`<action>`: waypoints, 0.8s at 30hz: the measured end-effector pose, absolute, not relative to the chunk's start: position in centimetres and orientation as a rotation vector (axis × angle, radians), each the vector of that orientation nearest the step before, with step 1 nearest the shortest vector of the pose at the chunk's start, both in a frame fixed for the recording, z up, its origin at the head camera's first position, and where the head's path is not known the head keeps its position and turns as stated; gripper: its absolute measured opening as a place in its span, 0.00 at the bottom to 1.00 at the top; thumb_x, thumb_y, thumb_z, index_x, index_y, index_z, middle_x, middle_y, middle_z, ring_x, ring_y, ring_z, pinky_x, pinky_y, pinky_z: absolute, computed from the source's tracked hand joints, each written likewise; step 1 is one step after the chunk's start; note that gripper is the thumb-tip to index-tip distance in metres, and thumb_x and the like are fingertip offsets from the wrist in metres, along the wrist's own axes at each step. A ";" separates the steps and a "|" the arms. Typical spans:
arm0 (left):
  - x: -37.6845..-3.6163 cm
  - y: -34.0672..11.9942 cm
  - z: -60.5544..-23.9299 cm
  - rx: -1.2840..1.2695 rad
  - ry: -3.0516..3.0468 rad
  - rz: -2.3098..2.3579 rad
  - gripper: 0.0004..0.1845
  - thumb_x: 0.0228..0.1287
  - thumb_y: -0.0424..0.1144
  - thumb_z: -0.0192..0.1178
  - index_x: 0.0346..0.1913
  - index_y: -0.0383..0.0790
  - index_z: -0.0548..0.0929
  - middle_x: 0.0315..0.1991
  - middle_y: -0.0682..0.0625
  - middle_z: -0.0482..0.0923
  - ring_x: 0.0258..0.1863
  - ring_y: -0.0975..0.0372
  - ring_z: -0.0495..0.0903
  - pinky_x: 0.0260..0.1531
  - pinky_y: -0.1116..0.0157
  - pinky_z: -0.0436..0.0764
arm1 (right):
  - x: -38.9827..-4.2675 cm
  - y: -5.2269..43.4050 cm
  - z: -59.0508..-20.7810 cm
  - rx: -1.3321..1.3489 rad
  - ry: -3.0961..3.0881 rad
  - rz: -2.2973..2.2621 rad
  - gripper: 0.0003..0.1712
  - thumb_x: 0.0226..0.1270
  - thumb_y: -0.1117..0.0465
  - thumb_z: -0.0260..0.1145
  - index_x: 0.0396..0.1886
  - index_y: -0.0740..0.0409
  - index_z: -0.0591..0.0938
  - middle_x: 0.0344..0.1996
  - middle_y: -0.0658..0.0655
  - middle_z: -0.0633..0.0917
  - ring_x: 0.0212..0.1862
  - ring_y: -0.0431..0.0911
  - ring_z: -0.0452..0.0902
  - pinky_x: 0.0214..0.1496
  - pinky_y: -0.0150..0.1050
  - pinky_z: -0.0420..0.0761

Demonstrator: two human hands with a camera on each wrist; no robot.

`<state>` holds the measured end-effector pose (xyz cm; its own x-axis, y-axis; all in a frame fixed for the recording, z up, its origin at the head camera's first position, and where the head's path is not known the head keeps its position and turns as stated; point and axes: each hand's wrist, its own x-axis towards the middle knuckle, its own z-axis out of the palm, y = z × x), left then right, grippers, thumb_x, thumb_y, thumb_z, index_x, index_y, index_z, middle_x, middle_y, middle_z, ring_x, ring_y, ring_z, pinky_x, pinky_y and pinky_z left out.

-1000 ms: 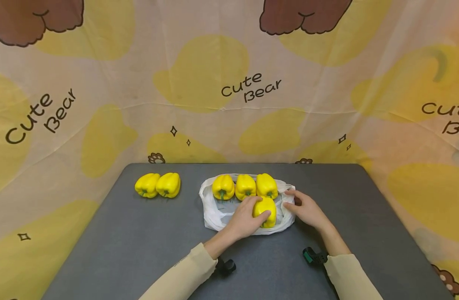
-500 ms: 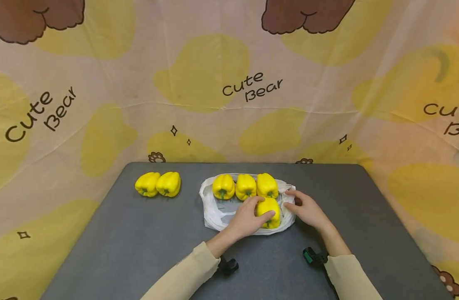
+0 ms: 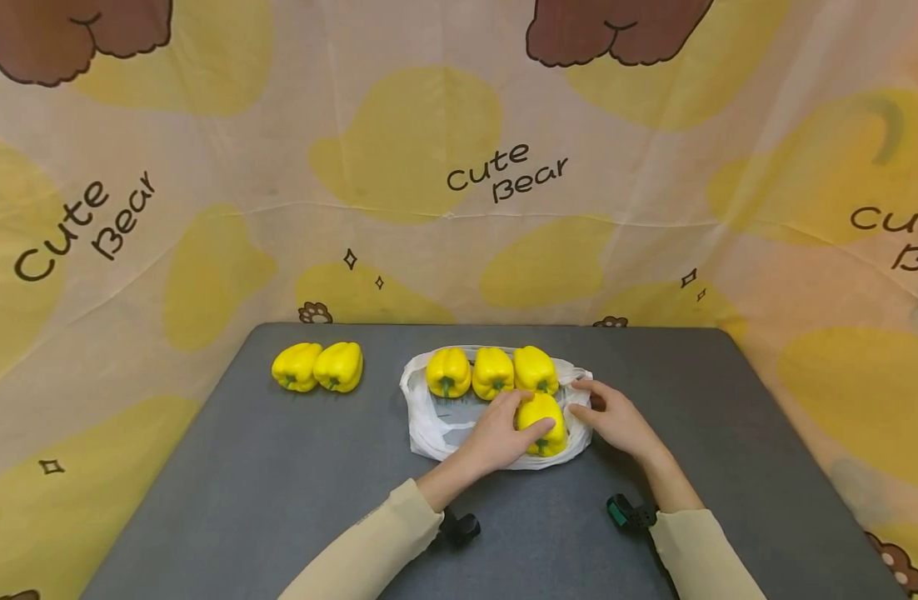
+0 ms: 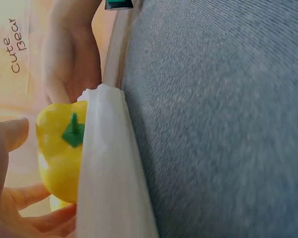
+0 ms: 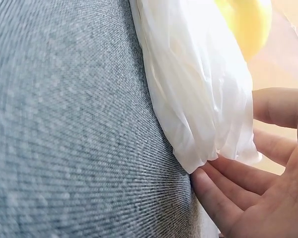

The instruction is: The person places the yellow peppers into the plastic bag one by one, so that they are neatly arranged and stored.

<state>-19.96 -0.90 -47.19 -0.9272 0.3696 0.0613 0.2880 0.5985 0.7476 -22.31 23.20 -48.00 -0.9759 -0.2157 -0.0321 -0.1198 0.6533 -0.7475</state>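
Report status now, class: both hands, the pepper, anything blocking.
Left hand grips yellow bell pepper on white plastic bag. Right hand open, touching bag's edge. Three peppers crowd directly behind.

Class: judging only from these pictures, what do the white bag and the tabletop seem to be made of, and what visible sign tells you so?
Bag: probably thin plastic film, slightly glossy and translucent; it bunches into fine creases and light glows through it.
Tabletop: dark grey and matte with a fine woven-looking grain, so likely a fabric or textured covering; what lies beneath cannot be told.
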 end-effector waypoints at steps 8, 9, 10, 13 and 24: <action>-20.0 -2.7 -45.9 0.606 2.721 1.155 0.30 0.73 0.57 0.57 0.68 0.41 0.75 0.64 0.47 0.76 0.56 0.57 0.79 0.55 0.58 0.80 | -22.2 23.2 -47.9 -0.263 2.750 -1.225 0.32 0.74 0.49 0.64 0.70 0.62 0.74 0.66 0.70 0.75 0.59 0.62 0.75 0.61 0.61 0.76; -20.1 -3.0 -45.7 0.612 2.717 1.157 0.29 0.73 0.57 0.58 0.67 0.41 0.76 0.63 0.47 0.77 0.56 0.57 0.79 0.55 0.58 0.80 | -22.2 23.2 -48.0 -0.261 2.747 -1.219 0.32 0.74 0.48 0.64 0.70 0.62 0.74 0.66 0.70 0.75 0.59 0.61 0.74 0.61 0.61 0.76; -20.1 -3.2 -45.5 0.618 2.710 1.161 0.28 0.73 0.56 0.58 0.66 0.41 0.77 0.62 0.47 0.78 0.56 0.56 0.79 0.55 0.58 0.80 | -22.2 23.2 -48.0 -0.258 2.744 -1.216 0.33 0.74 0.48 0.64 0.70 0.61 0.74 0.66 0.70 0.75 0.59 0.61 0.74 0.61 0.61 0.76; -20.1 -4.1 -44.9 0.631 2.681 1.205 0.25 0.75 0.54 0.57 0.63 0.39 0.79 0.60 0.48 0.79 0.56 0.56 0.80 0.55 0.57 0.81 | -22.3 23.2 -48.0 -0.252 2.737 -1.217 0.33 0.74 0.47 0.64 0.71 0.61 0.73 0.66 0.70 0.74 0.59 0.61 0.74 0.62 0.61 0.75; -20.3 -7.2 -43.7 0.750 2.775 1.335 0.17 0.75 0.44 0.59 0.54 0.34 0.84 0.48 0.49 0.84 0.47 0.58 0.82 0.45 0.63 0.84 | -22.5 23.3 -48.3 -0.275 2.734 -1.253 0.33 0.74 0.49 0.65 0.71 0.62 0.74 0.68 0.69 0.73 0.63 0.63 0.72 0.64 0.63 0.73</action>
